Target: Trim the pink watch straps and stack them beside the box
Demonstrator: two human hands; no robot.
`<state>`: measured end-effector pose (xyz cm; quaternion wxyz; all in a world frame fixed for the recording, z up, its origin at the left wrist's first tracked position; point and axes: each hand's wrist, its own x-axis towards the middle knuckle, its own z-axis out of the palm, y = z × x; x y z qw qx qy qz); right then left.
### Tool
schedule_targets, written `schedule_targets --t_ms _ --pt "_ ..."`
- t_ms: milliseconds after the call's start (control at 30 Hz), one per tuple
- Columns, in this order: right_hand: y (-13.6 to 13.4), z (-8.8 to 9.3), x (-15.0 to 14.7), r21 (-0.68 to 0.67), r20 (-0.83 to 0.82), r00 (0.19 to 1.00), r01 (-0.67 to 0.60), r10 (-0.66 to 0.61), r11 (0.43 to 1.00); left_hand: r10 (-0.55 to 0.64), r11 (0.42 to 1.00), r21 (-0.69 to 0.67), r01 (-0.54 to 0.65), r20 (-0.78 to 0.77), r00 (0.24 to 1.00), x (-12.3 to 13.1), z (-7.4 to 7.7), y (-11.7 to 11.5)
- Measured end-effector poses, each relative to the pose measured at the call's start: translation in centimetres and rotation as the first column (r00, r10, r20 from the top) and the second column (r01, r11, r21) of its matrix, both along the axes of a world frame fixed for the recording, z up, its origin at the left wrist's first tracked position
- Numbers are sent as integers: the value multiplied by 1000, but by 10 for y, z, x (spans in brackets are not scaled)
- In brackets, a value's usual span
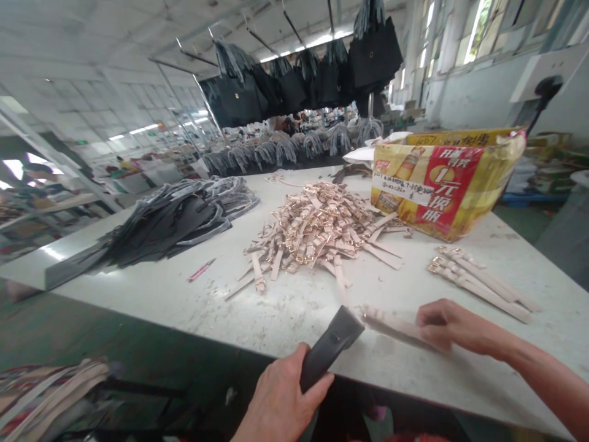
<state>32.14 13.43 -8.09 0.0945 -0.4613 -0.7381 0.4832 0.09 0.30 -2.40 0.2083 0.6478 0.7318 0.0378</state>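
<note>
My left hand point(285, 390) is wrapped round a dark grey, flat-ended handheld tool point(332, 345) at the table's front edge; its exact kind I cannot make out. The fingers of my right hand point(442, 325) are closed on a beige buckle strap point(393, 324), blurred by motion. The strap's buckle end points left, close to the tool's tip; whether they touch I cannot tell. Beyond both hands spreads a heap of beige buckle straps point(317, 230) with gold-coloured buckles. Several more such straps point(478, 279) lie side by side to the right, past my right hand.
A worn yellow carton point(442, 190) stands at the table's right rear. Dark straps with grey edges point(179, 218) are piled on the left, and a pink pen-like item point(201, 270) lies before them. Black bags point(304, 80) hang from a rack behind the white table point(175, 307).
</note>
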Motion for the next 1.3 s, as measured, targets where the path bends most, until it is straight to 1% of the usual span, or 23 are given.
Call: schedule_targets --t_ms 67,133,167,200,267,333,367,433,500,567,667,767,867,1000,1200,1300 --pt "-14 2 7 118 147 989 -16 -2 993 -27 1000 -2 27 -4 1000 3 1 1" --pt "-22 6 8 254 279 959 -22 -52 967 -52 999 -13 52 -6 999 7 2 3" --pt "-26 7 6 315 309 947 -18 -85 949 -65 998 -16 65 -9 998 9 3 3" --pt "-29 8 3 375 308 944 -9 -116 927 -79 997 -17 78 -13 997 10 4 4" --pt "-35 7 -7 495 224 963 19 -148 869 -107 994 -18 106 -18 994 13 5 4" --pt "-43 4 -21 565 84 990 47 -115 824 -124 992 -27 123 -28 992 14 6 5" --pt "-46 2 -30 568 25 996 53 -82 821 -125 992 -35 124 -35 991 15 7 5" --pt "-51 -1 -46 536 -48 999 44 -21 843 -121 992 -51 118 -55 991 15 9 4" --pt "-54 -5 -59 514 -84 996 32 13 857 -119 991 -65 114 -77 990 14 11 2" --pt "-53 -9 -67 521 -109 994 29 33 853 -119 990 -81 112 -97 988 13 14 0" --pt "-50 -13 -67 528 -136 989 21 60 849 -146 983 -130 131 -114 983 10 19 -4" --pt "-49 -13 -64 508 -174 981 14 87 861 -190 973 -162 167 -141 972 12 24 -3" --pt "-50 -11 -63 478 -219 972 32 84 878 -220 969 -149 197 -159 962 17 28 3" --pt "-51 -11 -62 445 -220 974 57 48 894 -254 963 -137 232 -166 953 22 33 11" --pt "-49 -11 -62 456 -229 971 49 64 889 -283 953 -139 270 -82 956 22 40 22" --pt "-48 -9 -63 460 -222 973 52 59 886 -301 947 -131 292 -51 952 22 40 30"
